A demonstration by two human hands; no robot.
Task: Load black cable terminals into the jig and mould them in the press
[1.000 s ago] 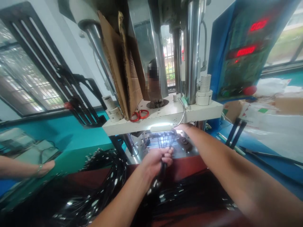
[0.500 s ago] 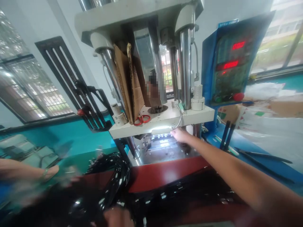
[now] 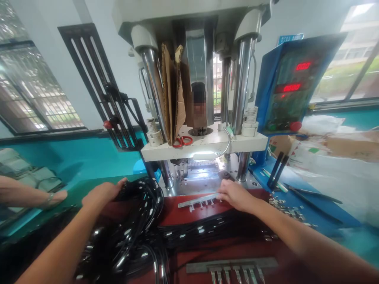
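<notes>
My right hand (image 3: 237, 194) pinches one end of a narrow metal bar (image 3: 197, 200), with several small silvery pieces hanging from its lower edge. The bar is just in front of the press, above the red table surface. At the left, my left hand (image 3: 103, 193) has its fingers closed at the top end of a bundle of black cables (image 3: 148, 201); how many it grips is hidden. Near the bottom edge lies a second metal bar (image 3: 233, 265), several metal connector ends set along it.
A press with a white plate (image 3: 204, 146) stands ahead, a lamp (image 3: 205, 156) lighting its bed. Red-handled scissors (image 3: 182, 141) and cardboard (image 3: 173, 98) rest on the plate. Small metal parts (image 3: 286, 209) and tweezers (image 3: 314, 193) lie right. Another person's arm (image 3: 26, 191) is at left.
My right hand has drawn back from the lit press bed and now holds the metal bar over the red surface. My left hand has risen from the bottom edge to the cable bundle.
</notes>
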